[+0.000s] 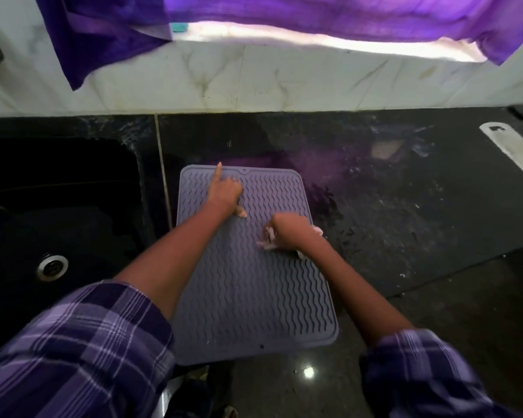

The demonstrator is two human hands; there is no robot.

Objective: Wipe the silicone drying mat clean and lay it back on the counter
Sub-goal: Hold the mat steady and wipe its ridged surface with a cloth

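Two hands work on the grey silicone drying mat (pixel 254 285), set apart from each other. The left hand (pixel 226 194) presses flat near the mat's far edge, forefinger stretched out, gripping nothing. The right hand (pixel 293 233) is closed around a crumpled pale cloth (pixel 267 236), pushed against the mat's wavy ridges. The mat lies flat under both hands on the dark stone counter (pixel 405 230). Left of the left hand sits a black sink (pixel 58 206); beyond both hands hangs a purple curtain (pixel 314 16).
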